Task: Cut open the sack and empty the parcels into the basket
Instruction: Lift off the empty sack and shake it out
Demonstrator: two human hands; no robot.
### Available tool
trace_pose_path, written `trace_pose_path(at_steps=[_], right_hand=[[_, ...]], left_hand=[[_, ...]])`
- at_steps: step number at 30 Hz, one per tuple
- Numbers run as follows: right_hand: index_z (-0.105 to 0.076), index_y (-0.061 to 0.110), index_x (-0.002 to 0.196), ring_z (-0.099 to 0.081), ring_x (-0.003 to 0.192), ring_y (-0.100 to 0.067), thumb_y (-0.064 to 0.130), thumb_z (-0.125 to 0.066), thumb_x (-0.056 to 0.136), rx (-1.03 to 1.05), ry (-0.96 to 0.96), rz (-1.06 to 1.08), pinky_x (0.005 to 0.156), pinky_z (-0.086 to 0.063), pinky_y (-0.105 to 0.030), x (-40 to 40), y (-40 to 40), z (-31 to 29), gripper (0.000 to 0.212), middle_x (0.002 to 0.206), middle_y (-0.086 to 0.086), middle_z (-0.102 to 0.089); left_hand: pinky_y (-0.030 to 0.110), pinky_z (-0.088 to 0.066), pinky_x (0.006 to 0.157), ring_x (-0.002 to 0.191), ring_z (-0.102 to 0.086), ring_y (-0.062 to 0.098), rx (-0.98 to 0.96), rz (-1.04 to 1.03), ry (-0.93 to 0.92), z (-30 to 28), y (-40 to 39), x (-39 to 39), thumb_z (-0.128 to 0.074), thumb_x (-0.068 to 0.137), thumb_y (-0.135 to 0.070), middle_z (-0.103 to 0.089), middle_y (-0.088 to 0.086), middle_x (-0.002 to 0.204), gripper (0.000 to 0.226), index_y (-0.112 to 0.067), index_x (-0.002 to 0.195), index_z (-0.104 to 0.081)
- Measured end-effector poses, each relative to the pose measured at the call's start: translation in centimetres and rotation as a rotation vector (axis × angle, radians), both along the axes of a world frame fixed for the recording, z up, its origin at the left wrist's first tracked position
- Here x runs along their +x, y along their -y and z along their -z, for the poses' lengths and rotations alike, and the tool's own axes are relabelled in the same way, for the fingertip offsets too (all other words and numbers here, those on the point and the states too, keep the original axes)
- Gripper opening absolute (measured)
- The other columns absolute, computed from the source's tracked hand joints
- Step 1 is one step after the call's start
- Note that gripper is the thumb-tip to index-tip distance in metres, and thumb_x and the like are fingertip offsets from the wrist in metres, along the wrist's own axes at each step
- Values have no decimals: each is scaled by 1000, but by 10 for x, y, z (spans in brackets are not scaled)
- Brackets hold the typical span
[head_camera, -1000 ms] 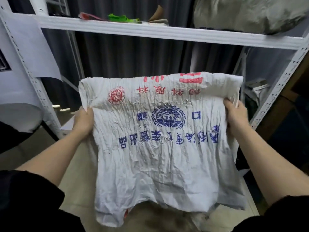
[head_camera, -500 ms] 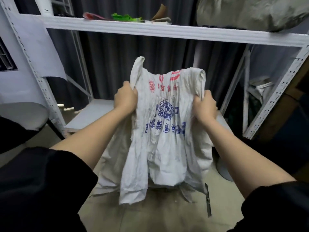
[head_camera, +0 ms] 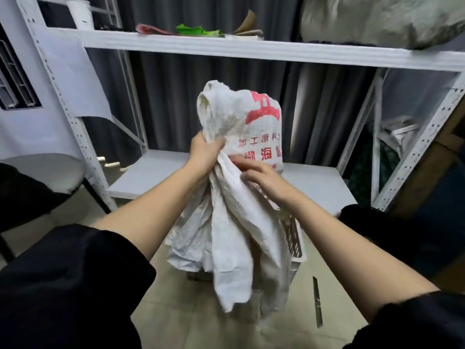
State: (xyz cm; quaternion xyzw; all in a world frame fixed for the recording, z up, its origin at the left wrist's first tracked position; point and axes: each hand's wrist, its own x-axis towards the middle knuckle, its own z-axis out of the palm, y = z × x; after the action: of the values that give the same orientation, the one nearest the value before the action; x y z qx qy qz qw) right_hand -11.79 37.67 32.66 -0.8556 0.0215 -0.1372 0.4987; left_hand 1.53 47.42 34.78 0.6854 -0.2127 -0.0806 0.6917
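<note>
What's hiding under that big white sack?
Under the sack a white slatted basket peeks out on the right. The hanging cloth covers its inside, so any parcels there cannot be seen.

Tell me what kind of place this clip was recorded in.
Probably a storeroom or parcel-sorting back room: white slotted-metal shelving against a dark curtain, a big stuffed sack on its top shelf, and a white plastic basket on the tiled floor.
</note>
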Motion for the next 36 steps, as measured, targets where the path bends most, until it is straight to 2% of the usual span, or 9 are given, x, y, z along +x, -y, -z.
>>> trace_pose_path(at_steps=[5, 10, 14, 17, 20, 24, 27, 32, 36], right_hand=[[-23, 30, 148, -26, 142, -12, 61, -31, 88, -427, 52, 316, 117, -21, -39, -33, -5, 80, 68, 155, 8, -26], [10, 38, 148, 4, 147, -12, 74, -36, 82, -696, -195, 69, 117, -8, -37, -43, -44, 152, 88, 158, 13, 15], [-44, 24, 137, -45, 130, -24, 50, -57, 84, -754, -624, -301, 101, -42, -37, -48, -39, 177, 60, 146, -5, -43], [-61, 19, 93, -65, 90, -30, 54, -34, 84, -679, -228, 311, 65, -42, -34, -58, -16, 160, 46, 94, -6, -69], [-55, 20, 101, -64, 90, -29, 43, -51, 92, -358, 5, 700, 71, -46, -36, -46, 16, 118, 25, 96, -6, -68], [-14, 26, 148, -32, 137, -14, 57, -77, 58, 41, 55, 411, 112, -31, -37, -13, 40, 45, 115, 154, 0, -25], [-1, 26, 150, -38, 130, -4, 47, -89, 43, 121, 36, 153, 110, -31, -29, -5, 44, 7, 140, 150, 7, -27], [-53, 18, 125, -65, 106, -8, 36, -81, 57, 265, 27, 57, 86, -51, -20, -8, 37, -10, 75, 114, 5, -69], [-66, 12, 107, -69, 97, -19, 11, -73, 80, 292, 25, 144, 90, -53, -35, -11, 39, -8, 27, 102, -3, -74]], left_hand=[[31, -53, 88, 100, -64, 21, -286, -130, -188, -6, -13, 19, -57, 87, -9, -66, 9, 115, 34, -8, 120, -55], [39, -54, 89, 95, -67, 25, -404, -74, -349, -18, -20, 25, -59, 87, -9, -69, 11, 104, 30, -3, 116, -54], [42, -56, 86, 98, -68, 28, -412, -78, -361, -28, -33, 35, -62, 86, -13, -68, 15, 113, 42, -2, 126, -52], [42, -54, 88, 99, -68, 27, -421, -84, -357, -34, -53, 53, -61, 87, -13, -69, 12, 113, 42, -4, 127, -53], [40, -54, 88, 99, -68, 28, -343, -34, -382, -31, -69, 66, -63, 84, -18, -71, 11, 109, 39, -7, 122, -60], [33, -55, 82, 76, -70, 21, -217, 160, -386, -31, -74, 55, -58, 88, -23, -73, 5, 87, 19, -12, 102, -66], [30, -57, 73, 69, -69, 19, -203, 261, -380, -35, -76, 49, -53, 90, -19, -72, 4, 74, 15, -13, 92, -66], [30, -50, 71, 62, -61, 20, -268, 216, -348, -42, -74, 46, -48, 81, -17, -64, 3, 66, 15, -14, 73, -60], [31, -51, 76, 68, -64, 18, -306, 248, -284, -45, -68, 39, -43, 86, -20, -68, 3, 75, 21, -14, 86, -63]])
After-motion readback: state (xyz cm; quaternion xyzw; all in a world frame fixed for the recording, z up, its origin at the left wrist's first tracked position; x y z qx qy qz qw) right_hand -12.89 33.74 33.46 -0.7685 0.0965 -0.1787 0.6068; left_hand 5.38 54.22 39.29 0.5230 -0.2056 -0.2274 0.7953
